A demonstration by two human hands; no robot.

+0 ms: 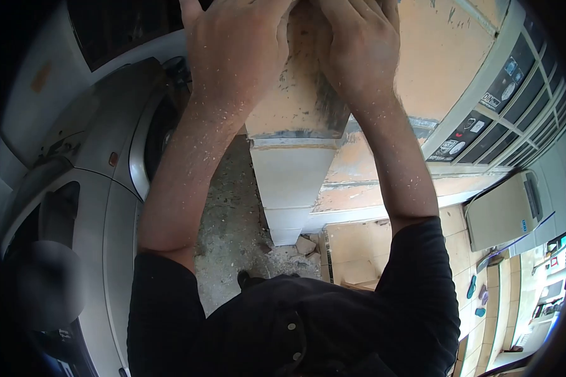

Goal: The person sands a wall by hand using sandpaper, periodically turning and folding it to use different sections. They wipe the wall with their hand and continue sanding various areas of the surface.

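Observation:
Both my hands are raised at the top of the head view, against a peach-painted pillar point(289, 116) with scraped, dark-marked patches. My left hand point(236, 53) is at the pillar's left side, seen from the back. Across a narrow strip of bare pillar, my right hand point(361, 53) lies over its right side. The upper frame edge cuts off the fingers of both hands, so whether they grip anything is hidden. Pale specks dot both hands and forearms. Below the peach part, the pillar's lower section point(292, 179) is white.
A silver car point(104, 151) stands close on the left. Rubble point(305, 245) lies at the pillar's foot on the rough grey floor point(226, 188). To the right are a barred window point(484, 119), a pale boxy appliance point(503, 210) and sandals point(471, 287) on tiles.

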